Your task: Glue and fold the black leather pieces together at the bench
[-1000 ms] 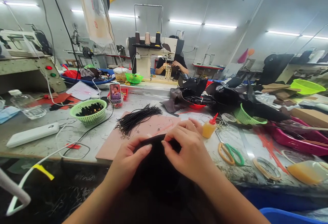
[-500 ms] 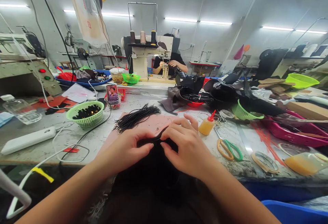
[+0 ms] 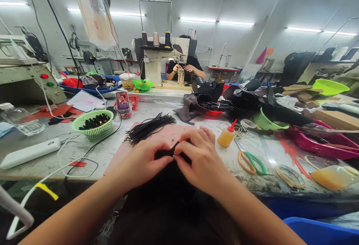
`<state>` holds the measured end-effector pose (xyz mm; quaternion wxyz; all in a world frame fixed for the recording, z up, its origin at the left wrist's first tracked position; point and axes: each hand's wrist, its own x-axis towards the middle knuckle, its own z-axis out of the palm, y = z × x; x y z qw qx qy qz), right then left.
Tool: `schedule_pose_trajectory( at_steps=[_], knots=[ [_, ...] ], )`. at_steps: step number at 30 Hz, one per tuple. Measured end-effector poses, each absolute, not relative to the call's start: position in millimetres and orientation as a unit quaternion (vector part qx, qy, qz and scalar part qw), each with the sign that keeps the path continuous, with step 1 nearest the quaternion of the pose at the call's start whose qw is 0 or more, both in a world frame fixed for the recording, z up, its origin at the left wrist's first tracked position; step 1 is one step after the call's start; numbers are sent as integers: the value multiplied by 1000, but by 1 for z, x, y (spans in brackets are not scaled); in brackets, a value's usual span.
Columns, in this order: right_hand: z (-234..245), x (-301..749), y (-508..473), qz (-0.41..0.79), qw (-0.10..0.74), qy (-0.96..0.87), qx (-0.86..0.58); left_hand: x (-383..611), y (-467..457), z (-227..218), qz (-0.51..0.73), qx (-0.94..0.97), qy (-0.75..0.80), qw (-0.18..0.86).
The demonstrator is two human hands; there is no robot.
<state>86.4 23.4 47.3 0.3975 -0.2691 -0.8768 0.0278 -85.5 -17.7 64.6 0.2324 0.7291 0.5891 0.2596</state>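
Between my hands, at the table's front edge, is a thin black strip [image 3: 167, 152] of leather or cloth; its lower part merges with the dark area below. My left hand [image 3: 141, 163] pinches it from the left, thumb against bent fingers. From the right, my right hand [image 3: 200, 161] grips it with thumb and forefinger, its other fingers curled above. Both thumb tips nearly meet. Just beyond lies a bundle of black cords [image 3: 151, 127] on a pink sheet [image 3: 171, 133]. A glue bottle with a red tip [image 3: 226, 136] stands right of my right hand.
Scissors [image 3: 254, 163], a tape roll [image 3: 289, 176] and a bottle of amber liquid [image 3: 331, 177] lie to the right. Leftward are a green basket [image 3: 94, 131], a propped phone [image 3: 122, 102] and a white power bank [image 3: 30, 152]. Across the table, a co-worker's hands [image 3: 183, 70] work at a sewing machine [image 3: 153, 64].
My hands have drawn slightly closer together on the black strip, and the left thumb has shifted right toward the right thumb. The right fingers are bent a little lower.
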Motion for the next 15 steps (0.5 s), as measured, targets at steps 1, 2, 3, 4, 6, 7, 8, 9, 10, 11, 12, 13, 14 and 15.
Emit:
schedule_pose_trajectory(
  at_steps=[1,2,3,4,6,7,8,9,10,11,12,13,14,15],
  knots=[
    [49,88,25,33,393,-880,-265,-86,-17,64,257,729,591,230],
    [51,90,26,41,390,-882,-261,-87,-17,64,259,728,592,228],
    [53,93,28,50,386,-885,-255,-87,-16,64,261,729,590,228],
    [55,95,30,60,381,-889,-248,-88,-16,65,257,731,589,229],
    [58,99,33,79,370,-896,-232,-88,-15,67,238,738,587,230],
    [59,100,35,85,364,-900,-225,-89,-14,67,228,743,583,235],
    [59,101,36,89,358,-902,-222,-89,-14,67,222,748,575,247],
    [59,101,37,90,354,-904,-222,-89,-13,67,223,750,564,264],
    [59,101,38,89,350,-905,-225,-89,-12,67,229,751,551,282],
    [58,101,38,87,347,-905,-230,-89,-12,67,236,751,539,300],
    [58,101,38,84,343,-906,-234,-88,-11,66,240,751,529,313],
    [58,100,38,81,339,-907,-237,-88,-11,66,240,753,524,316],
    [58,100,38,78,334,-908,-239,-88,-11,65,238,757,524,311],
    [59,100,37,76,330,-910,-240,-88,-11,65,234,761,524,302]
  ],
)
